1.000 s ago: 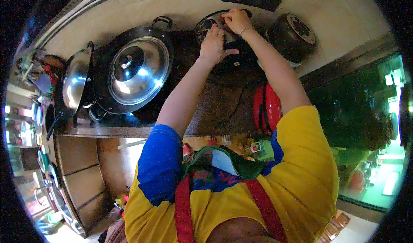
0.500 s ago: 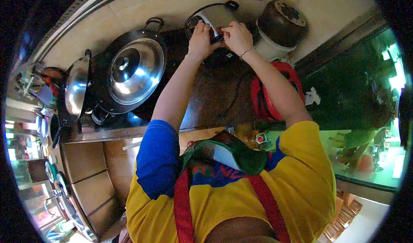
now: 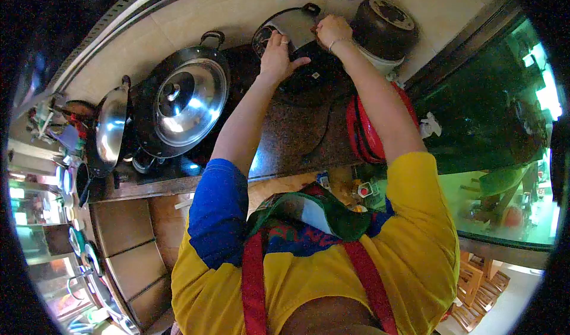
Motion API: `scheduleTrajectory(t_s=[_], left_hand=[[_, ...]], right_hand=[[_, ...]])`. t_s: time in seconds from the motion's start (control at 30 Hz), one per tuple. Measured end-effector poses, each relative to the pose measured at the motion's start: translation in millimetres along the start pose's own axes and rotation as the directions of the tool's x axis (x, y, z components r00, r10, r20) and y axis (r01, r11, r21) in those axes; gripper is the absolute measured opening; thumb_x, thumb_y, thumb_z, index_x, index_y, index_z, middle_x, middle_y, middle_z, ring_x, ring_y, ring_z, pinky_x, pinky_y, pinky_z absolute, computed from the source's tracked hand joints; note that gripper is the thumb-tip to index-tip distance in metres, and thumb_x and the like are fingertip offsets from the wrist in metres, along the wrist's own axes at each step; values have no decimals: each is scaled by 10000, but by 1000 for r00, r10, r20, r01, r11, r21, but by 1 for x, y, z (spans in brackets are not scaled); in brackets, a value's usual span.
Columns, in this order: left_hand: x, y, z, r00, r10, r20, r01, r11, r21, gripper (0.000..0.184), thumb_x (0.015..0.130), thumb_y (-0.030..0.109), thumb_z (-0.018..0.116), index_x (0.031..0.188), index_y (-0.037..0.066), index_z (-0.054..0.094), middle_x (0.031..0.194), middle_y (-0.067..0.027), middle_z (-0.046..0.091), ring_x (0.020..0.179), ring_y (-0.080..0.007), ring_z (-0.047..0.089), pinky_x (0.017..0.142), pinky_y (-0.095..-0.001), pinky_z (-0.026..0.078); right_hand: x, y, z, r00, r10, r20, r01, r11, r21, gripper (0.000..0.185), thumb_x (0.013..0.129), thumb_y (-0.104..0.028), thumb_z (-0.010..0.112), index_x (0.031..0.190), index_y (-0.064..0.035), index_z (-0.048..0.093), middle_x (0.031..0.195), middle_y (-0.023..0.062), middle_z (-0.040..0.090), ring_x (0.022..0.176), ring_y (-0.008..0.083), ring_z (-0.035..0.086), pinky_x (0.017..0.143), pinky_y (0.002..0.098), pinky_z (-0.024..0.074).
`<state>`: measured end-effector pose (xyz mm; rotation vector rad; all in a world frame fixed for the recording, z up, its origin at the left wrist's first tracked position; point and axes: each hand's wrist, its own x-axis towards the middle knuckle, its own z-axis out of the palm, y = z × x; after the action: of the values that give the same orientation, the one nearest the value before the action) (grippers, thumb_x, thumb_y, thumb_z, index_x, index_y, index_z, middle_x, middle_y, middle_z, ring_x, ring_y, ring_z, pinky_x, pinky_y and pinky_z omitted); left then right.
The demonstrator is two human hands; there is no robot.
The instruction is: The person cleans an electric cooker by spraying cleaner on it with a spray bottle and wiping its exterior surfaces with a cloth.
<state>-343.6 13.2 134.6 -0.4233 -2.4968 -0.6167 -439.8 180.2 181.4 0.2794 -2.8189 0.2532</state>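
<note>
A silver and black pot-like cooker [image 3: 297, 23] stands at the back of the dark counter, against the tiled wall. My left hand [image 3: 278, 59] lies on its front left side, fingers together and pointing up, thumb stretched out to the right; it grips nothing visible. At the cooker's right side, my right hand [image 3: 333, 31] is closed, its fingertips pinched on something too small to make out. Below the hands is the cooker's dark lower part, with a small pale mark on it.
A large black wok with a shiny domed lid [image 3: 190, 103] and another shiny pan [image 3: 111, 124] stand at the left. To the right are a dark upturned pot [image 3: 385, 29], a red object [image 3: 368, 130] and a green-tinted glass pane [image 3: 475, 109].
My right hand has moved up and right, away from my left hand, along the cooker. My left thumb now points out to the right. The view has shifted slightly.
</note>
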Motion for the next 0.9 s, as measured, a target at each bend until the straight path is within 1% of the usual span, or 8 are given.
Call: scheduleTrajectory(t_s=[0.1,0.23,0.43,0.53,0.57,0.67,0.73,0.9], left_hand=[[3,2,2,998,-65,-20,66,997,43,841,690,496,762,1246,-57,459,1314,-237,440,1317,-387,345,1080,-428,326],[2,-13,11,999,-15,49,5,977,211,826,722,506,729,1254,-57,442,1334,-237,424,1331,-385,323,1090,-418,319],[4,5,-3,994,-80,75,74,994,79,845,722,535,714,1254,-62,444,1336,-220,433,1332,-372,332,1097,-405,309],[6,-3,4,995,-48,87,30,981,190,810,741,530,704,1239,-60,459,1327,-219,445,1330,-360,338,1096,-400,311],[6,-4,5,995,-51,83,35,982,186,810,741,530,704,1239,-60,459,1327,-219,445,1330,-360,338,1096,-400,311],[4,-4,1,998,36,54,-52,937,344,733,765,501,693,1206,-52,498,1307,-213,467,1316,-353,361,1083,-399,331],[13,-3,-3,989,-48,137,26,988,155,632,822,445,641,1233,-12,493,1335,-198,447,1211,-383,449,991,-449,425],[20,-16,7,993,-48,108,29,985,173,499,832,392,614,1173,32,563,1268,-168,507,1198,-356,467,964,-436,446]], right_hand=[[-19,-33,-12,996,42,-81,-44,999,-30,177,767,-221,618,856,-87,692,903,147,649,797,354,643,715,459,539],[-67,-45,13,886,-450,-114,436,891,-127,139,770,-199,612,785,-85,690,934,119,627,943,313,583,769,430,523],[-17,-17,-4,996,90,-9,-90,995,43,160,807,-215,598,819,-110,719,932,131,646,897,348,616,730,447,537],[-61,-39,13,965,-21,-260,9,999,-48,156,813,-204,578,748,-109,683,893,74,624,881,321,614,705,436,539],[-78,-33,14,886,-365,-285,352,931,-98,172,824,-202,568,740,-104,682,892,71,615,899,302,602,706,412,539],[-76,-32,-4,971,-201,-130,206,978,25,160,828,-212,584,800,-127,717,918,73,625,920,292,594,728,414,535],[-57,-28,-21,999,-49,-22,50,998,39,155,824,-222,600,869,-173,740,946,78,632,924,295,594,741,435,532],[-50,-17,6,990,-75,-117,75,997,-11,148,808,-212,607,859,-172,740,935,80,627,929,288,592,745,434,532]])
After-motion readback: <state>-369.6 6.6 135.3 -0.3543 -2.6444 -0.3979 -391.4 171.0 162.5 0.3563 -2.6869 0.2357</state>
